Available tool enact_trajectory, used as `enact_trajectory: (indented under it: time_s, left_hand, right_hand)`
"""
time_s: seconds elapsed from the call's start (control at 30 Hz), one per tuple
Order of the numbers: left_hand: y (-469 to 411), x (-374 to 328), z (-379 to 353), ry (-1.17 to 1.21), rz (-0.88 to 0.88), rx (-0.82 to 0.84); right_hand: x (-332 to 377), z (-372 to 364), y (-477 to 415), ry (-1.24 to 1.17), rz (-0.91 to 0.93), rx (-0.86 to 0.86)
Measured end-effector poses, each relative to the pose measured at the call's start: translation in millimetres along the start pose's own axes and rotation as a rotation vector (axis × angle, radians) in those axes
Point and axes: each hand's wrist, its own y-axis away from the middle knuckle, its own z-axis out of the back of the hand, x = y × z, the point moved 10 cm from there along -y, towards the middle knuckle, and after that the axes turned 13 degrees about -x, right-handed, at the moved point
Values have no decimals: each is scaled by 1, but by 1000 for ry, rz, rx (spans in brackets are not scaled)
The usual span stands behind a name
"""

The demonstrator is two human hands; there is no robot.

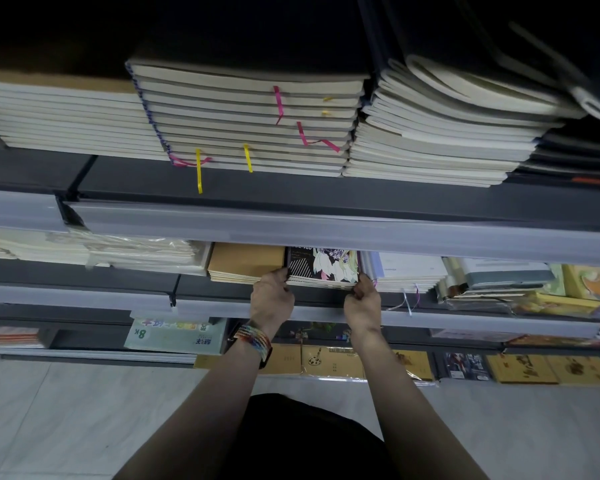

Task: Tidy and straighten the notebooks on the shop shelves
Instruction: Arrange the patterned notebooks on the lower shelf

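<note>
Forearms reach side by side from the bottom of the view up to the dark grey metal middle shelf [215, 289]. At the left of the hands lies a pile of tan kraft-paper notebooks [245, 261]. Just beside it, the left hand [272, 296], with a woven multicoloured wristband [255, 336] below it, shows its back to the camera. Its fingers curl against the left edge of a stack of thin notebooks with a black illustrated cover [321, 268], the grip closed on that edge. The stack lies flat at the shelf's front. The right hand [361, 301] curls its fingers round the stack's right front corner, its grip closed there too. Pale white-covered notebooks [406, 271] lie just beside it.
</note>
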Motion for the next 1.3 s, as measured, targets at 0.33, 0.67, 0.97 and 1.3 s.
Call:
enact_trajectory:
  time_s: [0.33, 0.67, 0.97, 1.3]
  left_hand:
    - [0, 0, -2, -15, -16, 7]
    - [3, 2, -3, 36, 13, -13]
    - [5, 5, -3, 41, 43, -14]
    - [10, -1, 3, 81, 71, 13]
  right_hand:
    - [3, 1, 2, -10, 9, -9]
    - [1, 3, 1, -16, 6, -6]
    - [-4, -1, -2, 7, 3, 4]
    - [-8, -14, 5, -228, -423, -127]
